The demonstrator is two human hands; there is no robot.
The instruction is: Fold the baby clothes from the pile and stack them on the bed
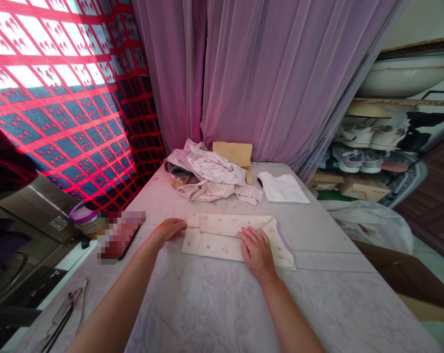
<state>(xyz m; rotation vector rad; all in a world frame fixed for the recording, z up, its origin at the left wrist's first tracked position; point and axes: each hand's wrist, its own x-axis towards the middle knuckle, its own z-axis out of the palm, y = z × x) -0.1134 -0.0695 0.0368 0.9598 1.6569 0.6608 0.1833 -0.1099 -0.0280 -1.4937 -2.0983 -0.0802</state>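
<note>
Left hand [170, 229] at cloth's nine o'clock edge, right hand [256, 251] flat on it toward three; hands apart, neither clamped. Cloth [222, 246] lies folded mid-table [207, 304]. Likely light, soft, floppy; best held at both ends. Clothes pile [214, 171] at twelve.
</note>
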